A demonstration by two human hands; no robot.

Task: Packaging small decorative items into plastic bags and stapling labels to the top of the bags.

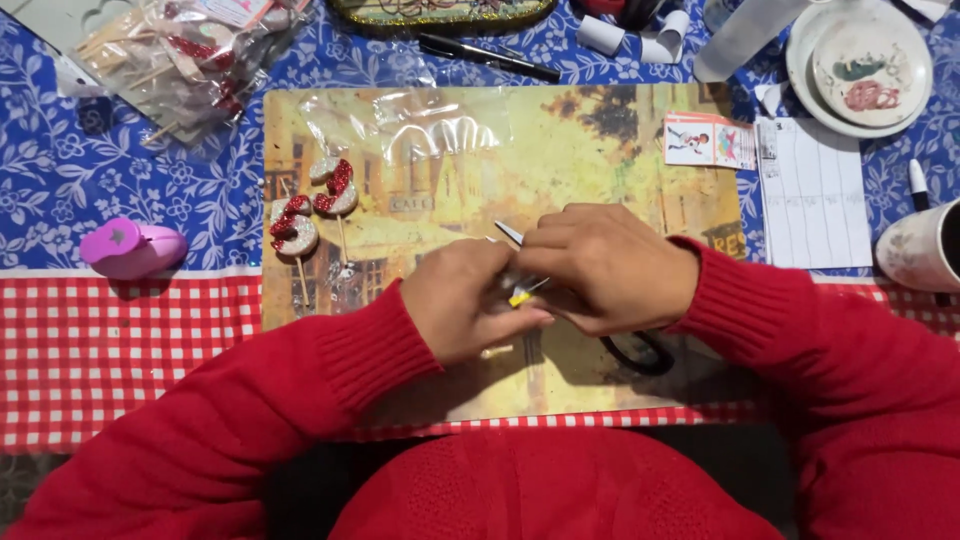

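My left hand (465, 300) and my right hand (605, 265) meet over a yellow picture placemat (600, 150). Between the fingers of both hands sits a small piece with a yellow tip (524, 292); its shape is mostly hidden. My right hand is closed on scissors: a silver blade tip (508, 232) pokes out above the fingers and a black handle loop (640, 352) shows below the wrist. Two glittery red-and-white number toppers on sticks (312, 210) lie on the mat to the left. Both arms wear red sleeves.
A clear plastic bag (410, 125) lies on the mat's top. A pink paper punch (130, 248) sits left. A bag of sticks (180, 55), a black pen (490, 55), a plate (865, 65), a white sheet (812, 195), a sticker card (708, 140) and a mug (925, 245) surround the mat.
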